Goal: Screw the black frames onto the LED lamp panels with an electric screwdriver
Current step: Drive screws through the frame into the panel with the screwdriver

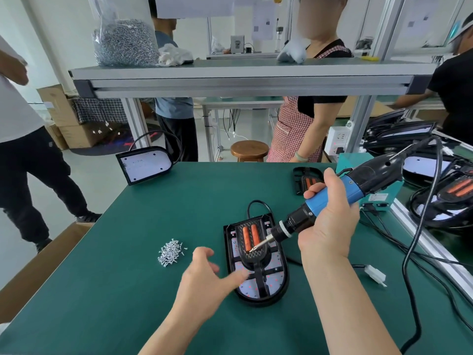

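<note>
An LED lamp panel (277, 283) lies on the green table, a black frame (257, 252) with two orange tubes set on top of it. My right hand (330, 219) grips a blue and black electric screwdriver (332, 196), tilted down to the left. Its bit tip (254, 248) hovers over the frame with a screw at its end. My left hand (208, 275) rests by the panel's left edge, fingers loosely spread, thumb touching the panel. A small pile of silver screws (170, 252) lies left of that hand.
A second panel (146, 165) sits at the table's far left corner; another framed unit (305, 180) is at the far right. More lamps (440, 190) are stacked on the right. Cables and a white connector (375, 275) trail right. Several people stand around; a shelf (240, 75) spans above.
</note>
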Demonstrator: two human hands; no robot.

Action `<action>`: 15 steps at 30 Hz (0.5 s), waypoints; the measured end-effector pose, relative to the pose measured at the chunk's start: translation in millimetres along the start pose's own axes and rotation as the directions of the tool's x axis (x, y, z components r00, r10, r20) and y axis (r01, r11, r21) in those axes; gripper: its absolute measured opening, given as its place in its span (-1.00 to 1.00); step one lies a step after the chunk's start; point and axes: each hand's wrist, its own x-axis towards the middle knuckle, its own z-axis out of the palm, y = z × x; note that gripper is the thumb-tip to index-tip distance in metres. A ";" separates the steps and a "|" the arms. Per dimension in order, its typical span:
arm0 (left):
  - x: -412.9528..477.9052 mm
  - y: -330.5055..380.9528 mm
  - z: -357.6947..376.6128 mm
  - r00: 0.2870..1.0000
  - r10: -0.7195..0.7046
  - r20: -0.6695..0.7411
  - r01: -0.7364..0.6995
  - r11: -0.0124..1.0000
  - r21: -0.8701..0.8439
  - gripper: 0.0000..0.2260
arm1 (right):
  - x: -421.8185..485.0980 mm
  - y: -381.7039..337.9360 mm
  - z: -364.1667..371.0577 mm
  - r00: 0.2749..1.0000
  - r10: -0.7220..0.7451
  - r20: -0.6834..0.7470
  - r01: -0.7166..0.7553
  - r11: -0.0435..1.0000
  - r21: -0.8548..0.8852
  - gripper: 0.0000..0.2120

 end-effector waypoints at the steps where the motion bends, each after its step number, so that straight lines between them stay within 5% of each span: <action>1: -4.0 2.0 4.8 0.998 -0.013 0.056 0.010 0.998 0.063 -0.28 | 0.8 -0.7 0.2 1.000 -0.007 0.007 0.007 1.000 0.004 -0.82; 5: -14.2 9.7 32.9 0.997 0.034 0.063 -0.042 0.990 0.133 -0.27 | 1.2 0.7 0.2 0.998 -0.030 0.046 0.030 1.000 -0.009 -0.82; 10: -4.2 8.2 48.5 0.999 -0.033 0.035 0.035 0.998 -0.059 -0.16 | -2.1 8.6 -0.2 0.991 -0.045 0.124 0.053 0.997 -0.062 -0.82; 15: 5.0 2.4 46.3 0.991 -0.055 0.121 0.079 0.976 -0.204 -0.56 | -0.8 17.0 -3.6 0.987 -0.048 0.155 0.066 0.992 -0.108 -0.86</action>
